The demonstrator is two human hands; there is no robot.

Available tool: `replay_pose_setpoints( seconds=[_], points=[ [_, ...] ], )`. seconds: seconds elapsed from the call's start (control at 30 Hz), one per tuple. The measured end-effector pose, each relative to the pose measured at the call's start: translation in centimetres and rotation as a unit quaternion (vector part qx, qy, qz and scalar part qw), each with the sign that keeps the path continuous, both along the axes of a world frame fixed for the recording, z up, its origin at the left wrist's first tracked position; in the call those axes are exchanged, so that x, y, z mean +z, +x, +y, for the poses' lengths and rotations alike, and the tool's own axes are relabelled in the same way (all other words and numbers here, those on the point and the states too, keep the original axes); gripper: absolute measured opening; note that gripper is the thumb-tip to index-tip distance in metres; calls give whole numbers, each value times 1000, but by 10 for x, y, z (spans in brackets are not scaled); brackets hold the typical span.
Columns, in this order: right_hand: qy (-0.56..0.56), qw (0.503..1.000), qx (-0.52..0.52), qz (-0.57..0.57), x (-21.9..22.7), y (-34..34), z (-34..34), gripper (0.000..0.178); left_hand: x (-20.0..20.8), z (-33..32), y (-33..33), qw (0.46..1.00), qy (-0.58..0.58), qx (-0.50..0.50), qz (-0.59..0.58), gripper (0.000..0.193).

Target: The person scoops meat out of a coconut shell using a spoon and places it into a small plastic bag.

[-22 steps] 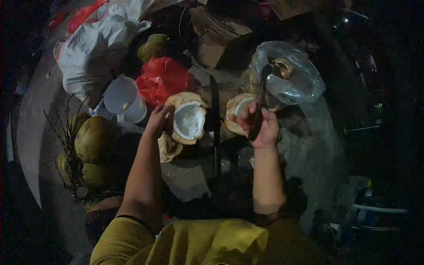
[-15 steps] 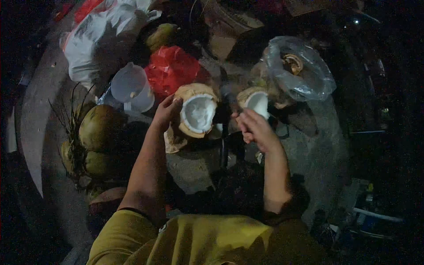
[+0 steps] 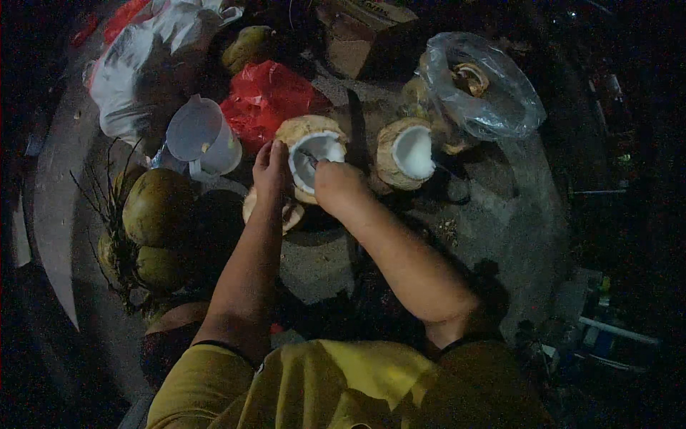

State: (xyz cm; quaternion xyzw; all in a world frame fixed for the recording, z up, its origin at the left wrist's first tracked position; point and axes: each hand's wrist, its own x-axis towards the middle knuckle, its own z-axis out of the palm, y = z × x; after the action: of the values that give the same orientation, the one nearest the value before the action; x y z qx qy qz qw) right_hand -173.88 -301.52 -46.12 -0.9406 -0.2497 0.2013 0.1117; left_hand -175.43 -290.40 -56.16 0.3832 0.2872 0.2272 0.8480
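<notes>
An opened coconut half (image 3: 307, 129), with a brown husk and white flesh inside, is tilted toward me. My left hand (image 3: 270, 170) grips its left side, fingers at the rim. Inside the hollow works my right hand (image 3: 337, 184), closed round a thin dark tool (image 3: 309, 154). Only the tool's end shows, against the white flesh; its exact kind is hidden by my fist. A second coconut half (image 3: 413, 152) sits apart on the right, white opening facing right. A piece of husk (image 3: 291, 214) lies under my left wrist.
Whole green coconuts (image 3: 158, 207) with dry stalks stand at left. Beyond are a translucent plastic jug (image 3: 196, 132), a red plastic bag (image 3: 266, 100), a white sack (image 3: 146, 79) and a cardboard box (image 3: 350, 53). At far right is a clear plastic bag (image 3: 511, 114) holding husk scraps.
My right hand has moved left from beside the second coconut half, bringing its tool into the hollow of the held half. My left hand keeps its grip; the whole view has shifted slightly.
</notes>
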Motion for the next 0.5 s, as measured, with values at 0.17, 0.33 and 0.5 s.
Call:
replay_pose_setpoints(
  seconds=[0.17,0.33,0.5],
  points=[
    [-34,997,59,27,8,-16,-4,18,3,7,5,993,99,-29,64,35],
    [-93,991,86,47,21,7,-14,22,12,14,5,991,56,-96,69,35],
    [-51,997,32,39,2,11,4,19,11,13,11,996,-25,-83,4,31]
  ],
)
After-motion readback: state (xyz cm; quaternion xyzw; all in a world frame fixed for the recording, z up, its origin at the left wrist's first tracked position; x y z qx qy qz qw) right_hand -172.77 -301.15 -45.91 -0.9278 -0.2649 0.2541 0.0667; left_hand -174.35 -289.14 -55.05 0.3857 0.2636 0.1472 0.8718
